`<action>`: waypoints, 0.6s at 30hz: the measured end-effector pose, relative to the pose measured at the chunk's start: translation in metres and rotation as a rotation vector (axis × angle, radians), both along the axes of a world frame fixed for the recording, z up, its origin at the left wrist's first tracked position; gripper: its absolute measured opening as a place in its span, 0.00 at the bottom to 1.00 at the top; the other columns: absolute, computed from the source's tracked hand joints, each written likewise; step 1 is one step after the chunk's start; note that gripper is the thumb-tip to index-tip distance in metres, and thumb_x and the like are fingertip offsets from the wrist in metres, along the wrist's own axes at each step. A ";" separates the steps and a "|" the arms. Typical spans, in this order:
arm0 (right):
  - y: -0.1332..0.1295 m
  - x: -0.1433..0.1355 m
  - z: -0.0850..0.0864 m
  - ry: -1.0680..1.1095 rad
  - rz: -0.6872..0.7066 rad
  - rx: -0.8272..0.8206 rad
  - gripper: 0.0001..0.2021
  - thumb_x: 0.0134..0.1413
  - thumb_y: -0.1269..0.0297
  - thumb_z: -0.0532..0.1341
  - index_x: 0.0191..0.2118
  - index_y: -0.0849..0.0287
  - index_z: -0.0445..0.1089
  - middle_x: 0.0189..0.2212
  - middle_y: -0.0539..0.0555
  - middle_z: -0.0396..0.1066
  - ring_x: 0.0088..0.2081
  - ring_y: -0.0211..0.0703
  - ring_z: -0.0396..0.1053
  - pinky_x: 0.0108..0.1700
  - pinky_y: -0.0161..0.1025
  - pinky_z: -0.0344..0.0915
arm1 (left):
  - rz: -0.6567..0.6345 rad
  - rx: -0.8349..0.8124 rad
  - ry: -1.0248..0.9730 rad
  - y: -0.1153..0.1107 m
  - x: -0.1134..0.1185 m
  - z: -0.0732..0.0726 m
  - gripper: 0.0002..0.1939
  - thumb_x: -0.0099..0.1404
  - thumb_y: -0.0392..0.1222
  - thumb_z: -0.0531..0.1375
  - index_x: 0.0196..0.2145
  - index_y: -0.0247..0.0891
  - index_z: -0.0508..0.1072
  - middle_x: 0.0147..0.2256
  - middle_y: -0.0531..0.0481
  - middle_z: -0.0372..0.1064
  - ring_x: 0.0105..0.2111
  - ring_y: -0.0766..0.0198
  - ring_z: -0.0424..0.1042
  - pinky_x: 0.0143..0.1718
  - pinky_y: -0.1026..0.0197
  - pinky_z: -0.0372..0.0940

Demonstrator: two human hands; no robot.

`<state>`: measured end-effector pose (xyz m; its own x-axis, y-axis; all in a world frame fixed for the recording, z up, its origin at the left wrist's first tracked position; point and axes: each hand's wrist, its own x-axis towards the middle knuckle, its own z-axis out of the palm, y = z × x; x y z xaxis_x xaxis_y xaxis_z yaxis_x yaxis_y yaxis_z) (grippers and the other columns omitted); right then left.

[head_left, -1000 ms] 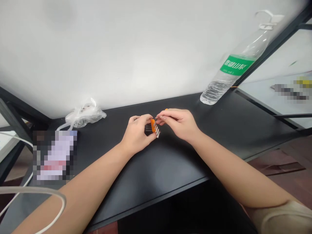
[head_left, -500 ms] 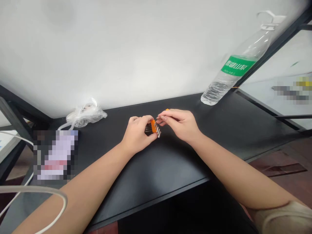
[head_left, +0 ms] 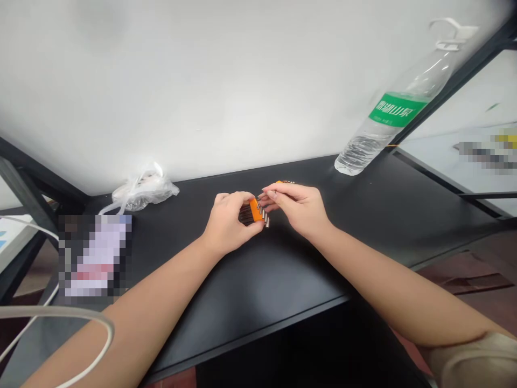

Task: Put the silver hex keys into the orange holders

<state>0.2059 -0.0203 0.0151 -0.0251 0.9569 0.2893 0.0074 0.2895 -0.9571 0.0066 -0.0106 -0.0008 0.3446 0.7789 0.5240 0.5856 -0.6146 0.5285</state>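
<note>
My left hand (head_left: 228, 223) is wrapped round an orange holder (head_left: 255, 209) with several metal pieces, their silvery ends (head_left: 264, 216) pointing right. Dark rods show between the holder and my palm. Just right of it, my right hand (head_left: 302, 207) has thumb and forefinger pinched together on something slim and dark, too small to name, close to the holder's upper edge. Behind the right hand's fingers a second orange piece (head_left: 279, 182) with small silvery ends lies partly hidden on the black table (head_left: 250, 280).
A large water bottle (head_left: 398, 108) with a green label stands at the back right by a black frame. A clear plastic bag (head_left: 147, 188) lies at the back left, near a blurred flat object (head_left: 97, 258). A white cable (head_left: 109, 339) loops over my left forearm.
The orange holder is turned slightly and its silvery ends sit a little further right. More of the orange piece behind my right hand shows. Both hands keep their closed grips.
</note>
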 end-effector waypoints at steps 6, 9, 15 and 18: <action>-0.004 0.000 0.003 -0.272 0.044 0.059 0.09 0.63 0.58 0.67 0.46 0.48 0.83 0.46 0.51 0.82 0.48 0.52 0.80 0.55 0.54 0.78 | -0.011 0.054 0.017 0.002 -0.001 -0.001 0.21 0.57 0.44 0.69 0.47 0.44 0.71 0.42 0.51 0.78 0.45 0.54 0.76 0.58 0.46 0.63; -0.005 0.002 0.005 -0.328 0.070 0.076 0.13 0.64 0.59 0.66 0.53 0.48 0.81 0.53 0.52 0.80 0.54 0.53 0.78 0.60 0.55 0.73 | -0.005 0.104 0.001 0.004 -0.002 0.000 0.19 0.58 0.44 0.68 0.47 0.44 0.71 0.42 0.50 0.77 0.47 0.53 0.75 0.60 0.45 0.61; 0.001 0.001 -0.001 -0.083 0.188 -0.098 0.16 0.62 0.50 0.67 0.50 0.50 0.81 0.49 0.53 0.80 0.49 0.51 0.78 0.51 0.51 0.77 | -0.031 0.138 0.025 0.004 -0.001 0.000 0.18 0.59 0.44 0.67 0.47 0.43 0.70 0.43 0.51 0.77 0.45 0.56 0.76 0.67 0.44 0.55; 0.004 -0.005 -0.004 -0.059 0.234 -0.128 0.16 0.59 0.51 0.70 0.49 0.53 0.78 0.47 0.54 0.80 0.46 0.49 0.77 0.49 0.47 0.76 | -0.061 0.146 0.068 0.003 -0.001 0.001 0.18 0.60 0.45 0.67 0.47 0.43 0.71 0.43 0.51 0.77 0.45 0.57 0.76 0.68 0.45 0.53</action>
